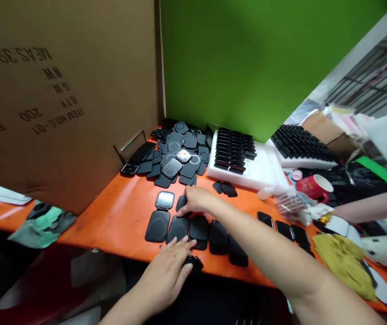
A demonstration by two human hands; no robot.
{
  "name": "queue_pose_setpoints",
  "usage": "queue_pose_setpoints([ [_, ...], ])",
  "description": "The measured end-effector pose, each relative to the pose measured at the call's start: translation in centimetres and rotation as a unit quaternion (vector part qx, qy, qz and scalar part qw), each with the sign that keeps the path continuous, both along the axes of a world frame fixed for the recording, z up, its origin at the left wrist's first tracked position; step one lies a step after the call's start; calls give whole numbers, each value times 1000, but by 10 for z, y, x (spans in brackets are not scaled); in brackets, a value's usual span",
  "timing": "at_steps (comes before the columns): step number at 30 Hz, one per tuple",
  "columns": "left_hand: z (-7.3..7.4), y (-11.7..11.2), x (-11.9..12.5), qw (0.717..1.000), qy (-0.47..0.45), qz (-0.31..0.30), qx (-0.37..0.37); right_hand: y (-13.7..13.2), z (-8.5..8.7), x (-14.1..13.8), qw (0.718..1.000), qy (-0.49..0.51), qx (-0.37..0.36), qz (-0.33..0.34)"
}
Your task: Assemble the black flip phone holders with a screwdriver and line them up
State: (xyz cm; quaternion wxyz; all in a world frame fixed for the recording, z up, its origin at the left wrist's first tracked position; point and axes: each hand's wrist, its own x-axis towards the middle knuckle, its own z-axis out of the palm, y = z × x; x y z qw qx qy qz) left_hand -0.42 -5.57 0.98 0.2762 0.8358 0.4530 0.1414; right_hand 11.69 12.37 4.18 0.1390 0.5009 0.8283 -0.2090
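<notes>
While our right hand (pixel 197 198) reaches forward over the table (pixel 102 212), its thumb and forefinger close narrowly on a small dark flap (pixel 181 202), the thumb on its near side and the forefinger by its far edge; the other fingers curl out of sight, so we cannot tell how they stand. The flap is just beyond a black pad (pixel 177 228), number 2 from the left in a row of 5 places along the near edge, and whether the 2 parts are joined we cannot tell. Our left hand (pixel 168 267) lies palm down at the table's near edge, fingers slightly spread with narrow gaps, their tips at the pad's near end. Its thumb stands well away from the forefinger, and a dark lump (pixel 195 262) shows between the 2; we cannot tell whether it is held. Just left of the pad, another pad (pixel 157 226) lies opened out, its shiny flap (pixel 164 200) on the far side. Beyond both hands spreads a pile (pixel 176 158) of similar dark pieces, between the carton (pixel 68 99) and the foam tray (pixel 268 164). Farther right are a red mug (pixel 311 188), a yellow cloth (pixel 344 266) and another person's forearm (pixel 372 205).
</notes>
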Motion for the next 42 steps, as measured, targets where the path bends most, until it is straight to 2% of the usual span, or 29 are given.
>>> queue_pose_setpoints([
  [3,-3,0,0,1000,-5,6,3,-2,-4,2,1000,13,11,20],
  [8,-2,0,3,1000,-4,13,8,-43,-10,-3,980,69,187,25],
  [10,0,0,5,1000,-2,17,9,-66,-10,-5,970,93,223,30],
  [15,4,0,8,999,-13,51,1,-103,-3,4,956,179,217,81],
  [19,-1,-2,7,999,-29,43,6,-111,0,10,968,146,182,86],
  [23,-2,-15,2,999,-39,2,3,-113,-5,12,980,124,125,96],
  [25,0,-24,-5,998,-49,-31,-1,-110,-7,12,982,124,105,92],
  [27,4,-30,-14,998,-56,-40,7,-102,-7,10,982,134,94,94],
  [29,6,-28,-25,998,-54,-5,19,-86,-6,4,978,160,94,93],
  [33,7,-9,-42,996,-33,79,5,-41,-7,-24,974,201,87,54],
  [37,6,5,-48,996,-33,83,-12,-9,-8,-54,990,139,26,20],
  [42,3,6,-49,997,-24,69,-16,6,5,-71,998,40,-9,50],
])
